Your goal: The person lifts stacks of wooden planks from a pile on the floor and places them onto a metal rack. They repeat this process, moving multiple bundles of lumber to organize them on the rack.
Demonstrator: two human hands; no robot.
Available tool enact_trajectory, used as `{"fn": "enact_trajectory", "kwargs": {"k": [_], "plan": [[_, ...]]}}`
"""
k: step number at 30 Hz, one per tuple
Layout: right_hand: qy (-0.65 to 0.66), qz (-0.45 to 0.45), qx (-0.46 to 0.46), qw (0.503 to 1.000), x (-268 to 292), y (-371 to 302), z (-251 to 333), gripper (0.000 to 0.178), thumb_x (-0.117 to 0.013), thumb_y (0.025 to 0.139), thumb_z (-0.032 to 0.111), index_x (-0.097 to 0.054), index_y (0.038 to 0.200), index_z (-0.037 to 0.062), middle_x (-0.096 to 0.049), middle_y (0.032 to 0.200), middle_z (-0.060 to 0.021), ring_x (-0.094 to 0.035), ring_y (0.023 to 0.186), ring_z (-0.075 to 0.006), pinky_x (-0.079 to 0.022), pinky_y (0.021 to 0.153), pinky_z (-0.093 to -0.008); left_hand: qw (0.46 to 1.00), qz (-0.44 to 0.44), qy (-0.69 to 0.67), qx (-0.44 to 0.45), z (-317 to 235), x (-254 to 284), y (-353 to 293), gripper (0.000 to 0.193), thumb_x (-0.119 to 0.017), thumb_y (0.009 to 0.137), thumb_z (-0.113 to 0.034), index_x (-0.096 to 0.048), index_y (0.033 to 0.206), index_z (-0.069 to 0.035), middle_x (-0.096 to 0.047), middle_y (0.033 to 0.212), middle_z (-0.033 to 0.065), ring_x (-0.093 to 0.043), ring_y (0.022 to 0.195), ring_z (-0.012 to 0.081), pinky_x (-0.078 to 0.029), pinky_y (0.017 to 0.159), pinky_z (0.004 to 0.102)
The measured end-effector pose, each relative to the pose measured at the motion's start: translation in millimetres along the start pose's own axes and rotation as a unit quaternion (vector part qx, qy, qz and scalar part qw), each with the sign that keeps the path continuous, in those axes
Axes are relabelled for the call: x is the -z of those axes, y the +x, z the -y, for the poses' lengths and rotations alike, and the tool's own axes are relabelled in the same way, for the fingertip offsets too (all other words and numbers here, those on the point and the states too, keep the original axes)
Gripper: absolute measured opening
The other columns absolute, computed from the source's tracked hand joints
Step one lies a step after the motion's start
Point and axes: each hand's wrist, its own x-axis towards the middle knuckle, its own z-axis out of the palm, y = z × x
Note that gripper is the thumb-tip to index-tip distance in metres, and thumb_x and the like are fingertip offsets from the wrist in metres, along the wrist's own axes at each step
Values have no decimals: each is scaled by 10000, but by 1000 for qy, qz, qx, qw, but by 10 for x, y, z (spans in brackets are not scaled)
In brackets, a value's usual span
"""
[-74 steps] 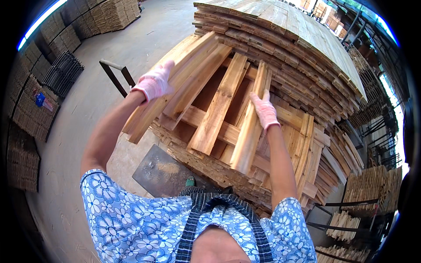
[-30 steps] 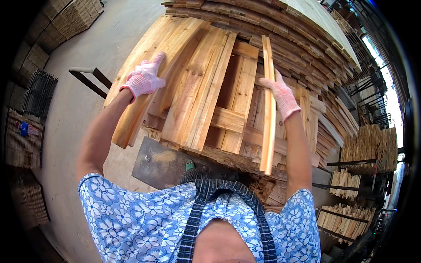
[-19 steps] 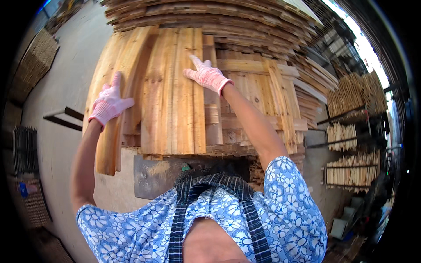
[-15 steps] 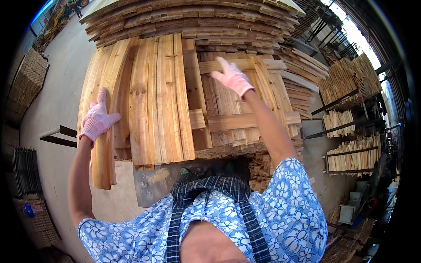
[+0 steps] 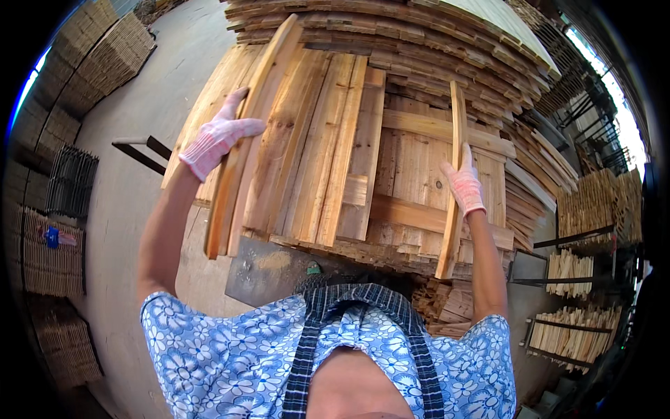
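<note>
While gripping a tilted board near the left edge of the pile with curled fingers of the left hand, also pinching a narrow board near the right edge with the right hand. Judged part-done: side-by-side boards to left, crosspieces uncovered to right.

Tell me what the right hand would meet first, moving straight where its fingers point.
The right hand, gripping a narrow wooden plank, would probably meet the flat pale-wood crosspiece first; if it is above that, the tall stack of brown boards beyond. Depth is unclear.
</note>
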Motion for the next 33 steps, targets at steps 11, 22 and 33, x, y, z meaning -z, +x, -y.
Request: {"fn": "enact_trajectory", "kwargs": {"k": [11,22,33], "plan": [[100,84,100,986,-981,59,1563,510,-511,1047,362,-447,1542,255,-506,1483,-295,-547,1316,-469,-476,1076,-468,995,67,-75,-1,-839,-1100,177,1004,-827,804,-412,-320,1637,-170,-670,1277,139,-645,981,196,-525,901,363],[333,124,64,932,-698,-261,1697,925,-760,910,329,-249,1633,59,-539,1498,-206,-524,1367,-295,-407,1125,-376,994,60,-86,-23,-460,-972,159,995,-830,816,-386,-307,1640,-191,-670,1269,143,-642,939,197,-536,780,329],[446,150,23,882,-814,-91,1600,845,-740,928,258,-290,1601,17,-575,1413,-188,-609,1223,-304,-488,1045,-409,943,-60,320,59,73,-468,286,875,-752,851,-470,-362,1560,-136,-492,1465,288,-470,1377,476,-433,1122,526]]}}
